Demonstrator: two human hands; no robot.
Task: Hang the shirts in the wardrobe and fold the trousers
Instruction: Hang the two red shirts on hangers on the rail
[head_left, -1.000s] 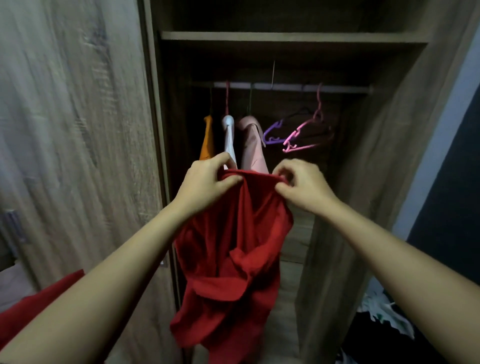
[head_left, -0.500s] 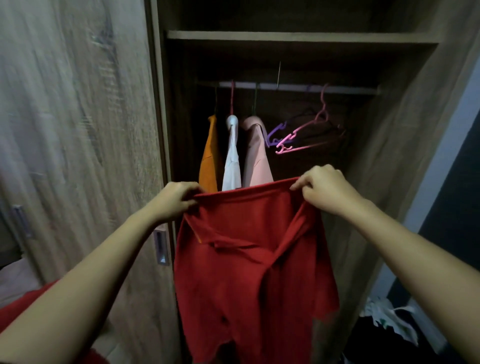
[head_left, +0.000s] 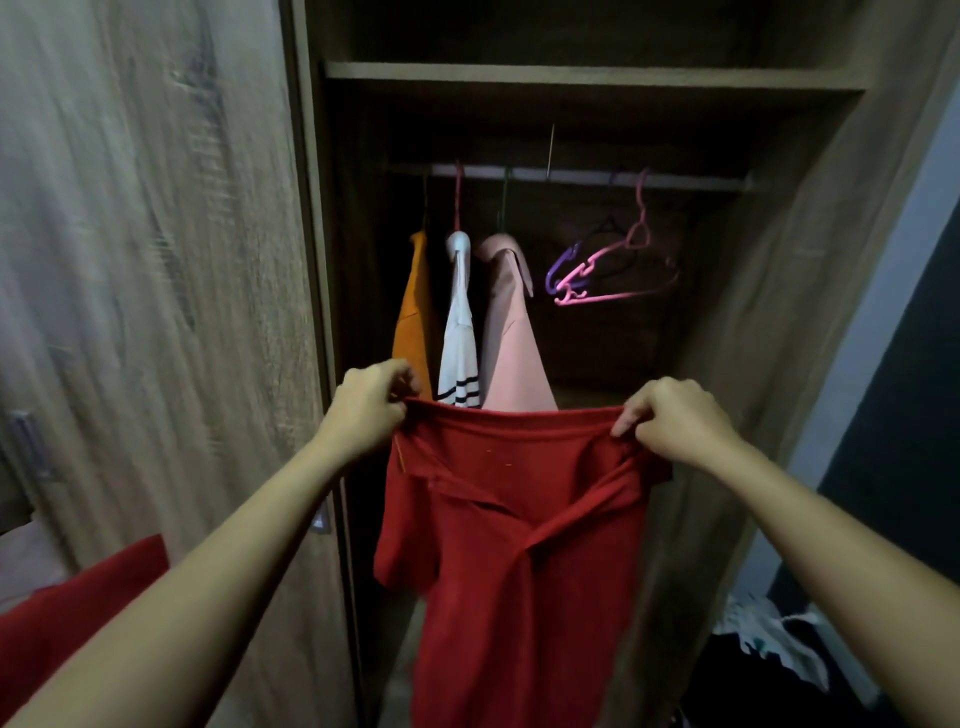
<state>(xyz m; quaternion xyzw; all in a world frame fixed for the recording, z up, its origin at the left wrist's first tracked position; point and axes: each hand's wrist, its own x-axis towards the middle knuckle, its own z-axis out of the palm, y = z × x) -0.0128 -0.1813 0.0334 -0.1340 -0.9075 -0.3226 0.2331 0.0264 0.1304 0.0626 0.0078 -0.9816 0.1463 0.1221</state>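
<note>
Both hands pinch the red shirt (head_left: 519, 545) by its upper edge, left hand (head_left: 371, 410) and right hand (head_left: 675, 423) at opposite corners; it hangs spread below the rail (head_left: 587, 176); the pink hanger (head_left: 613, 275), up-right, lies nearer the right hand.

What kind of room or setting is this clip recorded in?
Probably a bedroom, at an open wooden wardrobe: shirts hang on its rail beside empty hangers, while both hands hold up a red shirt.
</note>
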